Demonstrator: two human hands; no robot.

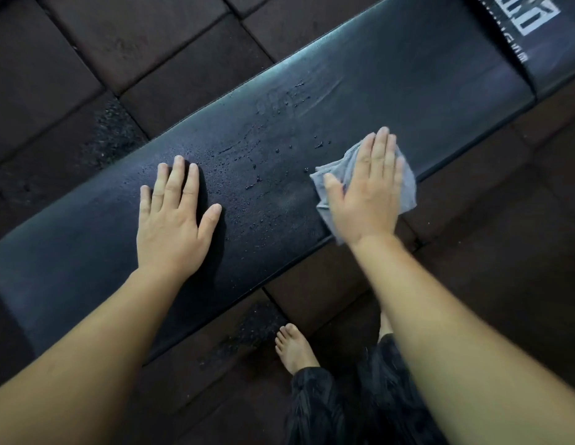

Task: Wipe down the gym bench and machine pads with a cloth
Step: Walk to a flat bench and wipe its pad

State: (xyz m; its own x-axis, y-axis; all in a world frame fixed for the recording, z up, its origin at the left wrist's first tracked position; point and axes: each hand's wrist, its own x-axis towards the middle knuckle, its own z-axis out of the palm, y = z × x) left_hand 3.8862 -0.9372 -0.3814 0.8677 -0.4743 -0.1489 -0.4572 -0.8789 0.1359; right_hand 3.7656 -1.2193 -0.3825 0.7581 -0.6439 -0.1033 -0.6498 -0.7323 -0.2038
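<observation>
Droplets (257,162) bead across the middle of the black bench (424,101), between my two hands, so I judge the wiping step to be in hand and only partly done. My right hand (366,194) lies flat on the grey cloth (409,187), fingers (381,149) straight and close together, pressing the cloth onto the bench at its near edge rather than clutching it. Crumpled corners of the cloth show on either side of the palm, and the lowest one hangs just over that edge. My left hand (174,220) rests toward the bench's lower-left end, fingers (177,178) spread and straight, holding nothing, which I read as a brace. Nearer the bench's far edge, beyond the droplets, faint smeared streaks (315,94) suggest that stretch has had a pass. At the bench's upper-right end a second pad (543,49) with white lettering meets it across a seam; I cannot tell whether it has been wiped. Dark rubber floor tiles (145,59) lie all round the bench, and a bare foot (294,348) stands just beside its near side. The next move, as I see it, calls for sliding the cloth from the near edge across the wet patch toward the left hand under flat, even pressure, then lifting that hand clear so the end beneath it can be reached.
</observation>
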